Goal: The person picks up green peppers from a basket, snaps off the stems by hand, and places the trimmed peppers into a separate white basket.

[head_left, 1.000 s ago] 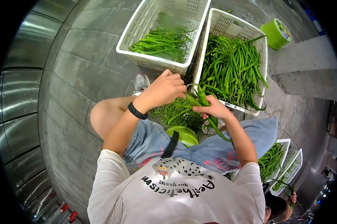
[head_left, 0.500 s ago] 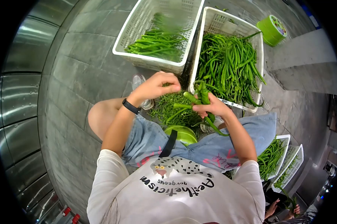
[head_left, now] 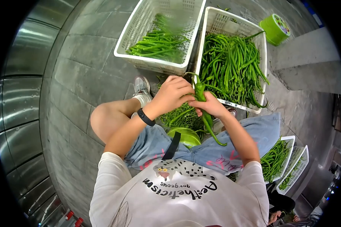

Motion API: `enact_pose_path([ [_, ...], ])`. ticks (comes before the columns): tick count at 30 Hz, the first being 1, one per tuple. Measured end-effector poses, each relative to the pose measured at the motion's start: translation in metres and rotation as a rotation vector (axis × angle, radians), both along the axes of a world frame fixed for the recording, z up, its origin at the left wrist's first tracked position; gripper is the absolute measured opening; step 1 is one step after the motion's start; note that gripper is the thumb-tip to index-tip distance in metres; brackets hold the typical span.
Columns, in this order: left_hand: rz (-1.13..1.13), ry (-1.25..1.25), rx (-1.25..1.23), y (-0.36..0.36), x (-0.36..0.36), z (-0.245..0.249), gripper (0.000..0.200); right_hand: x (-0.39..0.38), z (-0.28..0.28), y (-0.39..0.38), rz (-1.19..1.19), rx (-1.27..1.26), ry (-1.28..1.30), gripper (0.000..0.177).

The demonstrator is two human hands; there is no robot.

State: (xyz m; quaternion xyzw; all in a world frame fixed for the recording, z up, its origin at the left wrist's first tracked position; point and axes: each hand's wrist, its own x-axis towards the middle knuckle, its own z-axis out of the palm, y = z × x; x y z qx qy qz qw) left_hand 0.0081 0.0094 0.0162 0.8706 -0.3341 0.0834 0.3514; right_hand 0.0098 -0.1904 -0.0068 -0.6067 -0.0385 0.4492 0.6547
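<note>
Green peppers [head_left: 207, 120] are held in my right hand [head_left: 212, 106], whose fingers wrap round them; one long tip curves down toward my lap. My left hand [head_left: 176, 92] touches the upper part of the bunch from the left, fingers bent together; what its fingertips pinch is hidden. Beyond my hands at the right stands a white crate [head_left: 264, 56] full of long green peppers. To its left, another white crate [head_left: 151, 58] holds a smaller pile of peppers. Small green pieces [head_left: 182, 115] lie in a heap on the floor beneath my hands.
A green bowl-like object [head_left: 185, 137] sits between my legs. A green round container [head_left: 275, 30] stands beyond the right crate, near a concrete ledge [head_left: 306, 51]. At the lower right are white baskets [head_left: 291, 145] with peppers, and part of another person [head_left: 280, 204].
My left hand has moved right and closed in on the peppers. The bunch in my right hand now points more upright. The other person's hands at the lower right have shifted.
</note>
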Motion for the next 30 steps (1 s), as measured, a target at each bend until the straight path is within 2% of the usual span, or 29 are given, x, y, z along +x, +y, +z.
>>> enact_pose_path([
  [3,0.019,0.044,-0.085,-0.001,0.000,0.002,0.009,0.001,0.005,0.002,0.033,0.010,-0.053,0.016],
  [6,0.131,0.179,-0.137,0.006,0.004,0.003,0.008,0.000,0.004,0.001,0.064,0.051,-0.073,0.018],
  [7,0.242,0.126,-0.261,0.007,0.008,0.006,0.010,0.000,0.003,0.001,0.073,0.069,-0.073,0.019],
  [8,0.260,0.291,-0.356,0.017,0.013,0.012,0.011,-0.001,0.002,0.000,0.058,0.063,-0.040,0.019],
  [14,0.262,0.418,-0.197,0.032,0.020,0.013,0.009,0.001,0.010,-0.004,0.010,0.056,0.010,0.021],
  [17,0.134,0.215,-0.139,0.027,0.022,0.013,0.015,-0.003,0.005,-0.004,0.095,-0.087,-0.210,0.033],
  [20,-0.006,0.441,-0.077,0.020,0.016,0.014,0.019,-0.005,0.002,-0.002,0.163,-0.107,-0.237,0.035],
  [24,0.006,0.829,-0.190,0.021,0.017,0.008,0.020,-0.007,0.001,-0.001,0.175,-0.068,-0.196,0.035],
  [30,-0.033,1.062,-0.481,0.023,0.013,0.001,0.031,-0.009,-0.001,0.000,0.151,-0.031,-0.226,0.032],
])
